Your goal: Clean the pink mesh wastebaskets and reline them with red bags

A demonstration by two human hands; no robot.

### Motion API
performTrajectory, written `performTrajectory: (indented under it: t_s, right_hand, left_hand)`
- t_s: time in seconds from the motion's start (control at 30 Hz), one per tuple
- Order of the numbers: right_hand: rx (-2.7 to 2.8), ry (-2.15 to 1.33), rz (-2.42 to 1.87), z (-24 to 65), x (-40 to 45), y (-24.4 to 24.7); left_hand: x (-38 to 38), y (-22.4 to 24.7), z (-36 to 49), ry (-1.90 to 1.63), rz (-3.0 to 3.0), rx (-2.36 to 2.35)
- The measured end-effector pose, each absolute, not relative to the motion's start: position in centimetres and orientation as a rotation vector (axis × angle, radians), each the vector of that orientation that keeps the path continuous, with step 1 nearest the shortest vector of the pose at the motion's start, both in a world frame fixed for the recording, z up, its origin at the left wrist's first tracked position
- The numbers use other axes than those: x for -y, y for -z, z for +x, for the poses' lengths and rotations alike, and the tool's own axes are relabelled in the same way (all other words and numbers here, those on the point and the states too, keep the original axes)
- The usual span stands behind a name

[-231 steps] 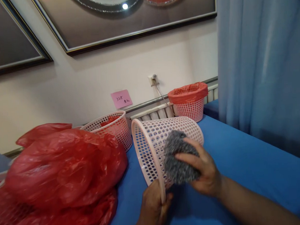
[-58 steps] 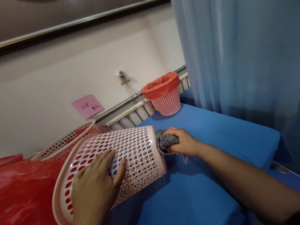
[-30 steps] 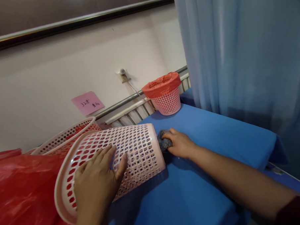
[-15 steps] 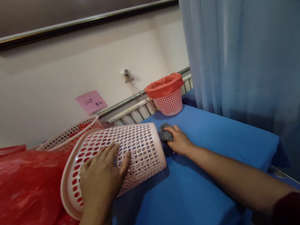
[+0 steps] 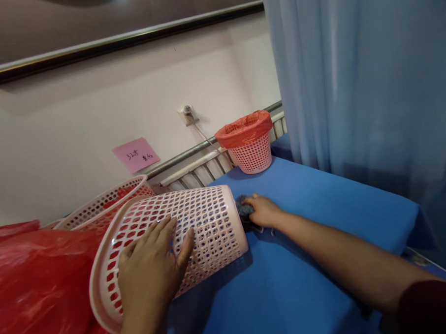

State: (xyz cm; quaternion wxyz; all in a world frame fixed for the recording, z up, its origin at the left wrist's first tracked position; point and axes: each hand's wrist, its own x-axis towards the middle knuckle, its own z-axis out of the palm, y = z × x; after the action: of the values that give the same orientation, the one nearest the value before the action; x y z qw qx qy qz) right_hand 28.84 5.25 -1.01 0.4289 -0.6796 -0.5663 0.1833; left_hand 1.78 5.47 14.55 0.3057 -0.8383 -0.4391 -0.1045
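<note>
A pink perforated plastic wastebasket (image 5: 207,236) lies on its side on the blue-covered surface, its base toward the right. My left hand (image 5: 149,268) rests on its upper side, fingers and thumb spread against the holes. At the base end, my right hand (image 5: 264,210) is closed around a dark grey cloth (image 5: 244,209), which is against or close beside the basket's bottom. The underside of the cloth is hidden from me. Left of the basket's wide rim, a red plastic bag (image 5: 43,283) is bunched up.
Farther back stands a smaller pink basket (image 5: 252,153) with a red liner. Another pink basket (image 5: 99,204) is behind the lying one. A blue cloth cover (image 5: 321,207) drapes the surface. Along the wall run a rail and a power cord (image 5: 206,136); a blue curtain (image 5: 352,82) hangs right.
My right hand has shifted slightly at the basket's base, with the grey cloth still in it. My left hand and the basket stay almost in place; the view tilts slightly.
</note>
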Motion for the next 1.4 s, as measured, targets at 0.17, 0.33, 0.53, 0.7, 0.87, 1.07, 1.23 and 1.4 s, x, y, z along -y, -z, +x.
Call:
performTrajectory:
  t_s: [0.17, 0.33, 0.53, 0.7, 0.87, 1.07, 1.23, 1.4]
  right_hand:
    - [1.363, -0.316, -1.602, 28.5, -6.0, -1.0]
    - [1.563, -0.500, -1.693, 27.2, -5.2, 0.0]
    - [1.532, -0.564, -1.785, 28.1, -4.5, 0.0]
    - [1.547, -0.637, -1.772, 27.7, -4.4, -1.5]
    - [1.824, -0.979, -1.677, 28.6, -1.9, -3.0]
    - [1.319, -1.081, -1.025, 31.1, -0.2, -4.4]
    - [1.641, -0.968, -1.122, 30.6, 0.1, -4.3]
    - [1.969, -0.889, -1.510, 29.1, 0.0, -3.2]
  left_hand:
    - [-6.0, -14.3, 1.6, 0.251, -2.201, 1.155]
    - [-6.4, -14.1, 1.4, 0.251, -2.169, 1.189]
    - [-6.5, -14.2, 1.4, 0.212, -2.163, 1.204]
    - [-6.3, -14.2, 1.5, 0.245, -2.162, 1.193]
    - [-6.1, -14.3, 1.8, 0.268, -2.183, 1.208]
    - [-5.9, -14.2, 1.9, 0.309, -2.187, 1.199]
    - [-6.0, -14.3, 1.9, 0.271, -2.195, 1.222]
    - [-6.2, -14.3, 1.7, 0.268, -2.184, 1.199]
